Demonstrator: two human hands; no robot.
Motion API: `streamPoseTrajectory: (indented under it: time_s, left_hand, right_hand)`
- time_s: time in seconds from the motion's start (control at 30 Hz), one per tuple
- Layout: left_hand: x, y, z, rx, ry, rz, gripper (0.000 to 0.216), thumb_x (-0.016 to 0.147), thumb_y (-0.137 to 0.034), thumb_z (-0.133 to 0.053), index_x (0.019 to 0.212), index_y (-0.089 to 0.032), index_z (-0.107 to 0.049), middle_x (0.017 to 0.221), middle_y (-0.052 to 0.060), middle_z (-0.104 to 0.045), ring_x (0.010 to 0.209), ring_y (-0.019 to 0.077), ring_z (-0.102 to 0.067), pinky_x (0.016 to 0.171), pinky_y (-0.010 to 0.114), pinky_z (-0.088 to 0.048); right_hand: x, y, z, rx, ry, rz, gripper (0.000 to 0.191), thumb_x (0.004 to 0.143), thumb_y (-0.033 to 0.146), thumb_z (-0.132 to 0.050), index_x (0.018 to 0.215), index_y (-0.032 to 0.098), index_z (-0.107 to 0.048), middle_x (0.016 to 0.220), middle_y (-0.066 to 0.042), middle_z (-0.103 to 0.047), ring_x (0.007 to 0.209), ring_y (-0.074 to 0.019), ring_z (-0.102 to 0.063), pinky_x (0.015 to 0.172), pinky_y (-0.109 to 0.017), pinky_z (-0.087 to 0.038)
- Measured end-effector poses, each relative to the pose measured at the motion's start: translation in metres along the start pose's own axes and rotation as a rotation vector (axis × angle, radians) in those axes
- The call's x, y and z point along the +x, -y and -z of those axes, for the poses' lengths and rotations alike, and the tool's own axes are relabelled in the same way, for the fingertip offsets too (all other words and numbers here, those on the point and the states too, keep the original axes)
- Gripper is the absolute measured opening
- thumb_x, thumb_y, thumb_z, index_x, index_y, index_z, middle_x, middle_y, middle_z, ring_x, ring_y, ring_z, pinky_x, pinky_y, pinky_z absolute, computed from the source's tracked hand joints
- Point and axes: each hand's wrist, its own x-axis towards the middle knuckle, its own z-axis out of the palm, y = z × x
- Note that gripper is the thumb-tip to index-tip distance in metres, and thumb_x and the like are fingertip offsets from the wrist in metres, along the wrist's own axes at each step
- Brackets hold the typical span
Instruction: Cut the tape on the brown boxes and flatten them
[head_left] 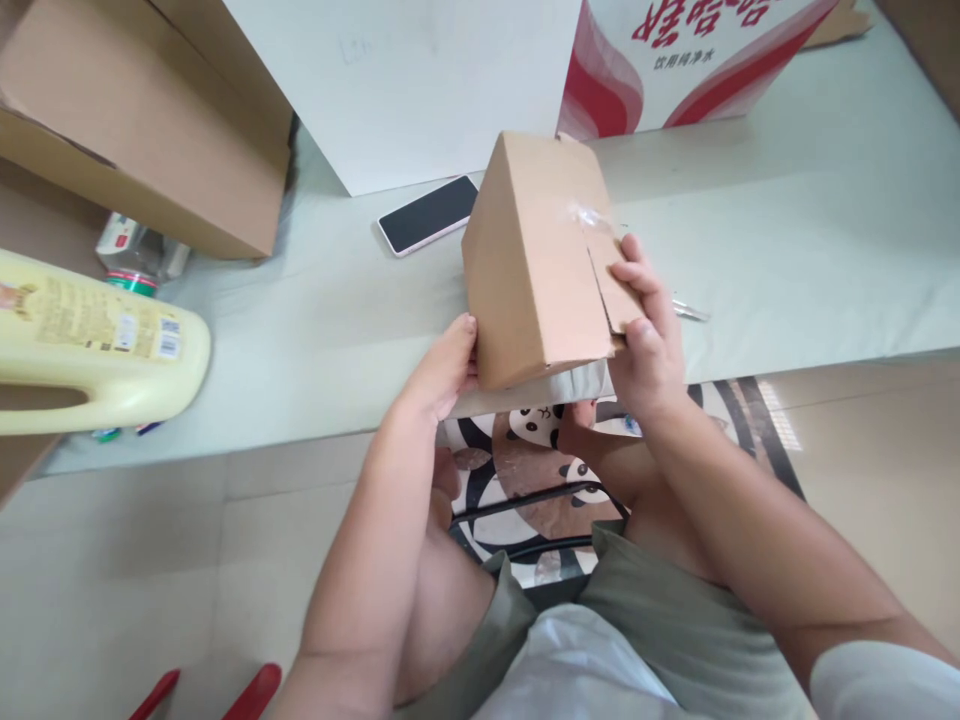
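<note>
A small brown cardboard box stands tilted at the near edge of a pale mat. Its flaps are closed, and clear tape runs across the seam at its top right. My left hand presses against the box's lower left side, fingers closed on its corner. My right hand grips the right side, thumb on the near flap and fingers curled over the seam. Between them both hands hold the box.
A black phone lies face up behind the box. A large yellow jug lies at left beside a big brown carton. A white board and a red-and-white printed box stand at the back. A thin metal tool lies right of my hand.
</note>
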Motion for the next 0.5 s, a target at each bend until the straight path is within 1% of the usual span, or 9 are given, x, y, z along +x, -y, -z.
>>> streamPoseTrajectory:
  time_s: [0.07,0.13,0.2,0.23,0.3,0.33,0.4,0.43,0.5]
  left_hand:
    - [0.003,0.002,0.003,0.127,-0.007,-0.051,0.033,0.101,-0.043,-0.049,0.108,-0.02,-0.071,0.099,0.008,-0.076,0.083,0.0206,-0.072,0.075,0.034,-0.062]
    - [0.007,0.003,0.008,0.282,-0.033,-0.14,0.03,0.099,-0.041,-0.052,0.105,-0.018,-0.072,0.098,0.009,-0.076,0.088,0.0236,-0.072,0.083,0.04,-0.062]
    - [0.011,0.003,0.014,0.386,-0.132,-0.31,0.035,0.093,-0.043,-0.061,0.117,-0.019,-0.07,0.114,0.012,-0.075,0.102,0.0281,-0.073,0.096,0.047,-0.059]
    - [0.014,0.003,0.017,0.392,-0.187,-0.433,0.044,0.091,-0.047,-0.065,0.127,-0.022,-0.066,0.127,0.012,-0.071,0.113,0.0305,-0.07,0.101,0.049,-0.057]
    - [0.018,0.003,0.023,0.341,-0.227,-0.714,0.064,0.089,-0.061,-0.065,0.144,-0.031,-0.053,0.153,0.01,-0.055,0.137,0.0339,-0.058,0.108,0.05,-0.054]
    - [0.021,0.003,0.025,0.324,-0.196,-0.853,0.067,0.089,-0.068,-0.061,0.147,-0.036,-0.048,0.16,0.007,-0.047,0.147,0.0345,-0.048,0.11,0.05,-0.052]
    - [0.024,0.004,0.025,0.371,-0.079,-1.092,0.064,0.092,-0.076,-0.05,0.145,-0.041,-0.048,0.167,0.001,-0.038,0.158,0.0346,-0.032,0.118,0.052,-0.046]
    - [0.025,0.005,0.023,0.41,-0.038,-1.178,0.06,0.094,-0.075,-0.045,0.143,-0.042,-0.05,0.167,0.0,-0.036,0.16,0.0347,-0.028,0.123,0.054,-0.041]
    - [0.028,0.008,0.02,0.456,-0.012,-1.288,0.054,0.098,-0.071,-0.039,0.141,-0.041,-0.052,0.168,-0.002,-0.034,0.16,0.0345,-0.026,0.128,0.055,-0.032]
  right_hand:
    - [0.001,0.001,-0.001,-0.015,0.037,0.007,0.049,0.098,0.064,-0.046,0.141,0.042,-0.052,0.168,0.005,-0.035,0.162,-0.0294,-0.024,0.129,-0.065,-0.027]
    - [0.003,0.005,-0.002,-0.029,0.066,0.007,0.047,0.098,0.063,-0.047,0.14,0.042,-0.053,0.168,0.005,-0.035,0.162,-0.0292,-0.024,0.129,-0.065,-0.027]
    - [0.004,0.008,-0.004,-0.053,0.085,0.003,0.047,0.098,0.063,-0.049,0.139,0.041,-0.054,0.168,0.003,-0.035,0.161,-0.0297,-0.025,0.129,-0.064,-0.026]
    - [0.005,0.01,-0.005,-0.065,0.096,0.007,0.047,0.097,0.063,-0.049,0.138,0.04,-0.054,0.168,0.002,-0.035,0.161,-0.0303,-0.027,0.129,-0.064,-0.027]
    - [0.007,0.011,-0.007,-0.09,0.123,0.02,0.05,0.096,0.065,-0.05,0.138,0.038,-0.054,0.168,0.0,-0.035,0.16,-0.0317,-0.029,0.127,-0.065,-0.029]
    - [0.007,0.011,-0.009,-0.101,0.14,0.027,0.051,0.095,0.067,-0.049,0.138,0.038,-0.053,0.168,-0.001,-0.035,0.159,-0.0322,-0.03,0.127,-0.065,-0.03]
    - [0.008,0.013,-0.014,-0.12,0.17,0.037,0.053,0.095,0.069,-0.049,0.138,0.038,-0.052,0.169,-0.002,-0.033,0.159,-0.0326,-0.03,0.126,-0.064,-0.031]
    - [0.008,0.014,-0.016,-0.128,0.18,0.04,0.054,0.095,0.069,-0.048,0.138,0.038,-0.052,0.169,-0.002,-0.033,0.159,-0.0324,-0.03,0.126,-0.064,-0.031]
    - [0.008,0.017,-0.019,-0.144,0.199,0.048,0.055,0.096,0.069,-0.045,0.14,0.038,-0.05,0.169,-0.002,-0.032,0.159,-0.0317,-0.03,0.126,-0.062,-0.033]
